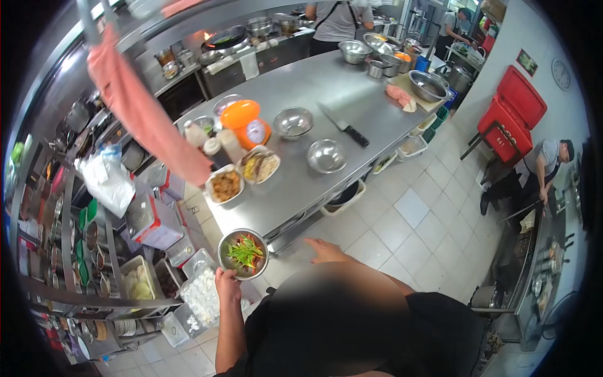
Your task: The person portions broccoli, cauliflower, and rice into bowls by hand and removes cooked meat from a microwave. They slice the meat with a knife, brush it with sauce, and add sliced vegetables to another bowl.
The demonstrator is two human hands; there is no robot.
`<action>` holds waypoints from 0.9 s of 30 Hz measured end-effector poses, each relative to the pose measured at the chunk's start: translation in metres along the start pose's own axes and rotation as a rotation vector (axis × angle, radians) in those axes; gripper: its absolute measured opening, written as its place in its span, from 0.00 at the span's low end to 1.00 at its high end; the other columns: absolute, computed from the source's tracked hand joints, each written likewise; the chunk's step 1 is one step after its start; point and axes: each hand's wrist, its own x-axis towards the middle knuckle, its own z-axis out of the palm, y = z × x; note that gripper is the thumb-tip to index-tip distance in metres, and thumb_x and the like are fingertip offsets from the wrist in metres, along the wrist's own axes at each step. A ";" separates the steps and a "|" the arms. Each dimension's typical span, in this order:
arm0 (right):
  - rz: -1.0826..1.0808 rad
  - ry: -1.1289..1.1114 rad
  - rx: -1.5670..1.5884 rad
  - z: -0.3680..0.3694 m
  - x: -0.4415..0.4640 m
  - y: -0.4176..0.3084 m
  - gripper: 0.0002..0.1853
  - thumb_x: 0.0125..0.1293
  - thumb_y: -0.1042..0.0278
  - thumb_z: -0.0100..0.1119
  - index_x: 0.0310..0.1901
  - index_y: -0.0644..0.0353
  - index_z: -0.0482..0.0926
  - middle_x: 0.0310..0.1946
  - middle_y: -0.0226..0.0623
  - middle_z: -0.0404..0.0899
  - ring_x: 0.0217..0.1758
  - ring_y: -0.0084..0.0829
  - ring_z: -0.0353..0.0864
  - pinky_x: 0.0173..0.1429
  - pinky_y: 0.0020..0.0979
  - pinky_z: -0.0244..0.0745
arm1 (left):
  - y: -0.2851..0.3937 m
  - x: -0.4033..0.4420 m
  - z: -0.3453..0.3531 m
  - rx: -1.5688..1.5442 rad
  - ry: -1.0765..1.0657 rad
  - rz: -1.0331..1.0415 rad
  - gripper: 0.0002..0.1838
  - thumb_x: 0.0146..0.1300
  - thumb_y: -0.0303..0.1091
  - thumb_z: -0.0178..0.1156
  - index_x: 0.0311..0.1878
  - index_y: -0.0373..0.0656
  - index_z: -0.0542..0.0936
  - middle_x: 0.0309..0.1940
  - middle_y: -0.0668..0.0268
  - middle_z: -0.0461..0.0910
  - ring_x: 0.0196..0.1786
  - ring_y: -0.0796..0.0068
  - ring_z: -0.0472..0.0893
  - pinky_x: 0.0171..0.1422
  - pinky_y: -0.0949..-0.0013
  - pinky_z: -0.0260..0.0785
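Observation:
A steel bowl holding green and red sliced vegetables is gripped at its lower left rim by my left hand. The bowl is just off the near left corner of the steel table. To its right, my right hand is held out over the floor with its fingers apart, holding nothing. Two white dishes of food, one with brown pieces and one with yellow and pale pieces, sit near that table corner. An orange scale is behind them.
Two empty steel bowls and a knife lie on the table. A pink cloth hangs at the left. Other people work at the back and right. A red cooler is open.

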 end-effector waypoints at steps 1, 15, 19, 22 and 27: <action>-0.043 0.099 -0.022 -0.012 -0.009 0.030 0.25 0.55 0.62 0.62 0.55 0.59 0.74 0.47 0.51 0.78 0.55 0.49 0.76 0.57 0.42 0.72 | -0.009 -0.005 0.025 -0.004 -0.002 0.003 0.14 0.50 0.18 0.52 0.41 0.44 0.70 0.35 0.64 0.77 0.34 0.70 0.78 0.39 0.65 0.73; 0.270 0.635 0.347 -0.196 -0.075 0.222 0.24 0.55 0.63 0.66 0.53 0.63 0.77 0.46 0.53 0.78 0.37 0.47 0.80 0.44 0.39 0.76 | -0.108 0.069 0.340 0.101 -0.435 -0.230 0.13 0.51 0.18 0.53 0.39 0.43 0.70 0.36 0.64 0.74 0.38 0.67 0.77 0.37 0.60 0.74; 0.364 0.596 0.424 -0.212 -0.069 0.223 0.40 0.54 0.64 0.69 0.67 0.63 0.62 0.60 0.54 0.69 0.47 0.44 0.79 0.50 0.36 0.76 | -0.111 0.069 0.423 0.162 -0.435 -0.274 0.13 0.52 0.18 0.53 0.40 0.43 0.71 0.36 0.66 0.74 0.39 0.70 0.77 0.41 0.62 0.74; 0.362 0.632 0.399 -0.223 -0.048 0.255 0.44 0.53 0.62 0.71 0.69 0.65 0.58 0.63 0.57 0.66 0.53 0.45 0.78 0.54 0.36 0.74 | -0.121 0.091 0.467 0.174 -0.507 -0.316 0.11 0.52 0.19 0.54 0.39 0.43 0.72 0.35 0.67 0.74 0.37 0.71 0.78 0.41 0.63 0.75; 0.389 0.664 0.358 -0.289 0.005 0.278 0.48 0.52 0.63 0.72 0.71 0.65 0.54 0.63 0.58 0.67 0.54 0.47 0.77 0.56 0.36 0.73 | -0.127 0.134 0.520 0.130 -0.537 -0.326 0.09 0.52 0.19 0.55 0.35 0.44 0.73 0.31 0.67 0.74 0.34 0.70 0.78 0.40 0.61 0.75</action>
